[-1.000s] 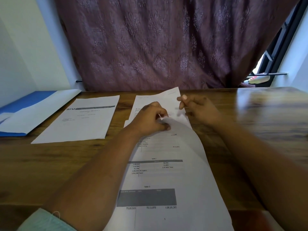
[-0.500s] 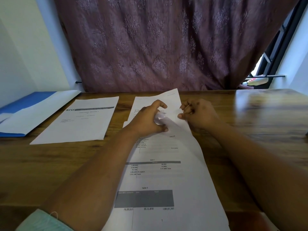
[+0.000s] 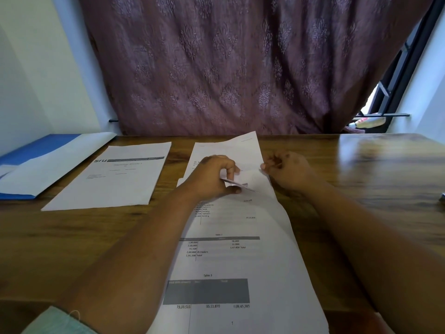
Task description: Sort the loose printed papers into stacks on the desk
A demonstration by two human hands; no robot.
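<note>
White printed sheets with grey-banded tables [image 3: 231, 256] lie in a loose pile down the middle of the brown wooden desk [image 3: 72, 239], running from the near edge toward the far side. The far corner of the top sheet is pinched between the curled fingers and thumb of the left hand [image 3: 212, 178], while the right hand [image 3: 286, 171], its fingers also curled, pinches the right edge of a sheet just beside it. The step in hand appears to be the separating of one sheet from the pile, and it would be done best if the top corner were peeled away slowly, so that only a single page is lifted and the lower pages are kept flat. To the left, a squared white stack with a dark header bar [image 3: 115, 177] is already set down, apart from the pile, and a blue folder with a white sheet over it [image 3: 36, 165] lies at the far left. Open wood is left on the right side of the desk, where another stack could be started; the near edge is overhung by the pile, so slipping is a risk.
</note>
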